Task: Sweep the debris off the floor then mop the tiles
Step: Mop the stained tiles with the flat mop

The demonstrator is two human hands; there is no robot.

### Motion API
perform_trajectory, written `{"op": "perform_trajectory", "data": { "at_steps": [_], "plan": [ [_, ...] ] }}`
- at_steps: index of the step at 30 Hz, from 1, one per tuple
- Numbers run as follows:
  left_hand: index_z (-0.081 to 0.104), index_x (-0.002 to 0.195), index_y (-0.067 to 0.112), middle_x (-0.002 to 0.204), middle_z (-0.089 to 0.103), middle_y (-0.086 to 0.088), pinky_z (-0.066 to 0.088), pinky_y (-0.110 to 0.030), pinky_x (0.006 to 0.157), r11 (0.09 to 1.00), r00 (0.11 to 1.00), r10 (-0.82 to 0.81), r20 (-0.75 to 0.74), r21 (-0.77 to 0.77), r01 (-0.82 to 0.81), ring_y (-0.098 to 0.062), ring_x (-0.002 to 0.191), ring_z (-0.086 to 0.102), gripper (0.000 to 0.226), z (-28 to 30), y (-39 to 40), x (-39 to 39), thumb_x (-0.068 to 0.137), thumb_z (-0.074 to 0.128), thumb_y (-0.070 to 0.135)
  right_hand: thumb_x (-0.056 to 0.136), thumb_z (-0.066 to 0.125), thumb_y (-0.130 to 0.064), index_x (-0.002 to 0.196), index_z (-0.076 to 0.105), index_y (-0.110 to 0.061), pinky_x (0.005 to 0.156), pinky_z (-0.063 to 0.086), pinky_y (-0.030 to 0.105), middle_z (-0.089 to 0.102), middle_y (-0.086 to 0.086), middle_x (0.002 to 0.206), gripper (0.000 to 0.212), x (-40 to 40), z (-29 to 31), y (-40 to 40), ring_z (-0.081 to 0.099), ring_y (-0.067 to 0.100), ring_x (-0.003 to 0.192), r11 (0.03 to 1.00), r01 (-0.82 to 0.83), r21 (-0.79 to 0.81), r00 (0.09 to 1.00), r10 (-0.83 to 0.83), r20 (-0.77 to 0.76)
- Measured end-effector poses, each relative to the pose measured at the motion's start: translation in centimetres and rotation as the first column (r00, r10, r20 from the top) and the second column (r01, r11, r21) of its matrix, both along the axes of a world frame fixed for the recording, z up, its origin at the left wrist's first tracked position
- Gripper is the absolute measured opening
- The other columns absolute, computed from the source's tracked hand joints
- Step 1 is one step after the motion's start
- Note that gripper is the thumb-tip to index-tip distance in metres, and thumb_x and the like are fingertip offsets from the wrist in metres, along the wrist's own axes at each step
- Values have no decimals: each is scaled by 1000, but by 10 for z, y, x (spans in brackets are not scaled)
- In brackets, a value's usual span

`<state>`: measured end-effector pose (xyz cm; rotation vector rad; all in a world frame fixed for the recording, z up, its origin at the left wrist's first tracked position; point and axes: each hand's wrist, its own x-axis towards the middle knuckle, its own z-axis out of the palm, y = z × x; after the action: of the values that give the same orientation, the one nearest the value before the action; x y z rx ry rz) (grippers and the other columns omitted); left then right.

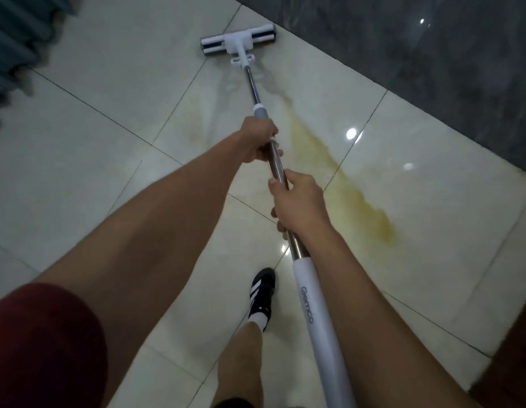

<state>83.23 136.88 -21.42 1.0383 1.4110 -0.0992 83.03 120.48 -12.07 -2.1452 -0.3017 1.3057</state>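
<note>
Tiles [114, 160], pale and glossy, fill most of my view, their thin dark grout lines running on the diagonal. A dark marbled strip [432, 48] borders them along the upper right, and a yellowish stain [338, 169] smears across the tiles from near the mop shaft down toward the right. At upper left I see the folds of a grey-blue curtain [17, 45]. The mop [285, 184] reaches from my lower right up to the centre top; its flat white head [238, 42] lies on the tiles just beside the dark strip. I have both hands on its metal shaft. My left hand [257, 139] grips higher up, just below the grey collar, fingers curled round the shaft. My right hand [300, 201] grips lower, above the white handle sleeve, fingers wrapped and thumb pressed against the metal. Below, one black shoe [261, 293] with white stripes stands on the tiles.
</note>
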Motion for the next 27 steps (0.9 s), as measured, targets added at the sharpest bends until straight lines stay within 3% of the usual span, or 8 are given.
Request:
{"op": "perform_trajectory", "data": {
  "at_steps": [2, 4, 6, 9, 14, 20, 24, 27],
  "plan": [
    [50, 124, -6, 80, 60, -15, 62, -41, 55, 1000, 1000, -19, -10, -2, 19, -26, 52, 66, 29, 1, -14, -4, 98, 54, 8, 97, 52, -26, 119, 61, -25, 38, 47, 24, 66, 11, 83, 24, -5, 4, -14, 59, 19, 46, 1000, -2, -5, 1000, 2, -8],
    [53, 118, -3, 81, 60, -15, 62, -39, 54, 1000, 1000, -26, -9, -5, 26, -26, 55, 66, 22, 1, -25, -8, 99, 53, 9, 97, 51, -23, 140, 49, -34, 44, 52, 27, 66, 7, 96, 44, -11, 7, -27, 63, 19, 56, 1000, -28, -7, 999, 28, 21],
    [54, 110, 0, 81, 59, -15, 60, -36, 50, 999, 999, -31, -11, -14, 31, -27, 56, 66, 15, 3, -36, -14, 99, 52, 9, 99, 49, -23, 149, 39, -39, 55, 60, 36, 66, 7, 103, 53, -20, 9, -38, 65, 21, 63, 998, -63, -2, 997, 63, 53],
    [54, 118, -3, 85, 59, -17, 60, -37, 52, 997, 996, -82, -43, -19, 81, -28, 59, 66, 22, 6, -61, -25, 100, 52, 10, 101, 47, -24, 149, 39, -36, 68, 62, 44, 66, 10, 102, 50, -39, 12, -61, 67, 24, 73, 997, -76, -17, 994, 77, 72],
    [48, 127, -4, 91, 58, -18, 59, -37, 53, 988, 986, -150, -76, -51, 146, -27, 59, 65, 30, 6, -136, -48, 100, 50, 9, 103, 45, -21, 151, 37, -33, 64, 55, 32, 62, 6, 93, 50, -74, 20, -136, 59, 18, 68, 997, -70, -40, 994, 73, 85],
    [45, 126, -4, 91, 57, -18, 62, -43, 66, 956, 951, -285, -124, -111, 272, -28, 65, 66, 29, 19, -255, -89, 103, 48, 12, 103, 43, -23, 149, 38, -34, 73, 61, 36, 67, 9, 107, 48, -125, 30, -249, 66, 26, 75, 996, -18, -92, 998, 24, 66],
    [45, 126, -4, 91, 58, -19, 62, -42, 56, 933, 927, -352, -132, -131, 336, -29, 65, 67, 29, 25, -352, -129, 103, 47, 13, 103, 42, -22, 147, 41, -30, 75, 61, 39, 59, -3, 88, 45, -169, 32, -348, 63, 18, 72, 998, 12, -66, 999, -10, 37],
    [46, 125, -4, 89, 57, -19, 62, -49, 70, 927, 922, -365, -128, -144, 347, -31, 65, 67, 27, 24, -439, -163, 102, 49, 12, 102, 41, -24, 146, 42, -30, 79, 61, 43, 63, 3, 98, 44, -203, 32, -434, 67, 23, 84, 995, 43, -93, 999, -44, -5]
  ]
}}
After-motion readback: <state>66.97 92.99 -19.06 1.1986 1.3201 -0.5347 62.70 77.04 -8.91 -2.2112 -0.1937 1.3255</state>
